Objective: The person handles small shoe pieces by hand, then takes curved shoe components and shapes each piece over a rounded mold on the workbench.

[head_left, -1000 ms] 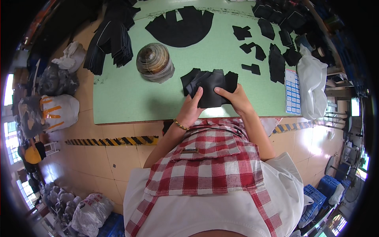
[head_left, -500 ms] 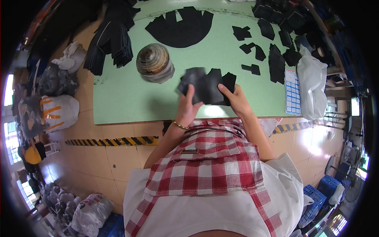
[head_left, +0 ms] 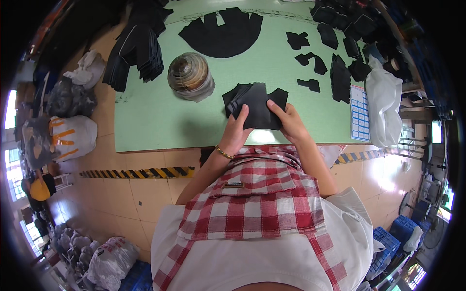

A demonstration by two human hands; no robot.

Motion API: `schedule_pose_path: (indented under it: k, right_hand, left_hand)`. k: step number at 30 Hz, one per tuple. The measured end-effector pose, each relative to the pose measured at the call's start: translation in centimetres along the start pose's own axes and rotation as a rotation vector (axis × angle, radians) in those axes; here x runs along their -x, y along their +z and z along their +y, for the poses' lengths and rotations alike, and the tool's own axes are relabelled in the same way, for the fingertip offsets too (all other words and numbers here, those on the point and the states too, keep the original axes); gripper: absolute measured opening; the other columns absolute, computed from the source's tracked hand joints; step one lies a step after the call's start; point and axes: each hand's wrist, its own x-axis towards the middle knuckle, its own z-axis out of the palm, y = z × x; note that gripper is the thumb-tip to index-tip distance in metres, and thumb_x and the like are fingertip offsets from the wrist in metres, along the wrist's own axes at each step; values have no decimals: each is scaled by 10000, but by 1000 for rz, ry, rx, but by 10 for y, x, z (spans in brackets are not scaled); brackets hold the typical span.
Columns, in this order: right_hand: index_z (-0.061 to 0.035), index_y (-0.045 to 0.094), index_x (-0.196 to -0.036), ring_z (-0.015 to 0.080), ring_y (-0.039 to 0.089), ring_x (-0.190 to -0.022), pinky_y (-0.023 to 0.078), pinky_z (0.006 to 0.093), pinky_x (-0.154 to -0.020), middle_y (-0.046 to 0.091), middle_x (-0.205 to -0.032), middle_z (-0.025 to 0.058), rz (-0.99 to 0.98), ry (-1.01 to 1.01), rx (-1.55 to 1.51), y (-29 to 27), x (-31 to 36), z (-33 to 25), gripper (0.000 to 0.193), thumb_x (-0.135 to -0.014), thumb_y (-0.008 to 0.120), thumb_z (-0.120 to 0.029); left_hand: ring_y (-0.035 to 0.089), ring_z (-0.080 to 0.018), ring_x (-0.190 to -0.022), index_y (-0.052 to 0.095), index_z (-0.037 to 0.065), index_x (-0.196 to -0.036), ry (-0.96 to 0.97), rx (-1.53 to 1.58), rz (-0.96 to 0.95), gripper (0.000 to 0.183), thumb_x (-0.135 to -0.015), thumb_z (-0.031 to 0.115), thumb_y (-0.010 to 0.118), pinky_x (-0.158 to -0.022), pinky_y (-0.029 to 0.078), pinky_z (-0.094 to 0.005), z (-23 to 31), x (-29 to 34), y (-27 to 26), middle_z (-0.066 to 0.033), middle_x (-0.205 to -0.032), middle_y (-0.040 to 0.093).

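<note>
Several flat black cut pieces point(head_left: 256, 104), fanned and overlapping, are held between my two hands over the near edge of the green table. My left hand point(head_left: 237, 128) grips them from the lower left, thumb on top and fingers underneath. On the right side my right hand point(head_left: 290, 121) pinches the pieces with its thumb on their upper face. The fingers under the pieces are mostly hidden. Left of them stands a round, ringed brown-and-grey object point(head_left: 191, 77) in clear plastic. A large black fan-shaped piece point(head_left: 223, 36) lies flat farther back.
Small black cut pieces point(head_left: 308, 85) lie to the right, near a blue-and-white label sheet point(head_left: 359, 114) and a white plastic bag point(head_left: 383, 104). A stack of black pieces point(head_left: 138, 53) hangs over the table's left edge. Filled bags point(head_left: 73, 138) stand on the floor at left.
The fanned pieces have come closer together, the left-hand ones now overlapping more with those at right. My left hand has shifted slightly right. The rest of the table looks the same.
</note>
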Motion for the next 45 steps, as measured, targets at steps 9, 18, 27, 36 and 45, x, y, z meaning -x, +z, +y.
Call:
schedule_pose_path:
  k: [9, 18, 27, 36, 45]
  right_hand:
    - [47, 520, -1119, 206, 599, -983, 463, 346, -898, 614, -1074, 134, -34, 40, -282, -17, -7, -9, 349, -952, 442, -249]
    - [18, 542, -1072, 163, 570, -961, 428, 314, -894, 608, -1026, 89, -26, 47, -354, -15, -16, -1, 307, -933, 497, -252]
    - [-4, 450, -1231, 160, 514, -1009, 394, 277, -905, 548, -1100, 88, 26, -138, 95, 16, -1, 5, 395, -902, 524, -210]
    - [30, 512, -1078, 156, 530, -796, 449, 303, -727, 572, -820, 94, -108, -186, 495, -10, -10, 31, 343, -922, 510, -275]
    - [97, 555, -1070, 130, 580, -747, 462, 249, -621, 629, -860, 84, 843, -500, 472, -214, -59, -85, 392, -869, 633, -230]
  left_hand:
    - [520, -297, -1138, 356, -24, -1309, 119, 52, -137, 495, -980, 342, 409, -994, 440, -481, 22, -9, -19, -191, -1248, 505]
    - [480, -301, -1192, 367, 24, -1319, -78, 107, -72, 489, -955, 331, 477, -993, 422, -501, 15, 0, 0, -152, -1302, 464]
    - [523, -200, -1116, 437, 44, -1267, -33, -154, -186, 420, -873, 66, 578, -924, 478, -376, 2, 6, 11, -74, -1200, 521]
    - [533, -232, -1125, 425, 81, -1295, -24, -373, -302, 412, -902, 109, 548, -925, 497, -388, -12, -8, -12, -98, -1240, 492]
    - [509, -241, -1166, 146, 65, -1444, -180, -721, -535, 576, -970, 210, 439, -984, 419, -357, -2, 3, 13, -186, -1286, 490]
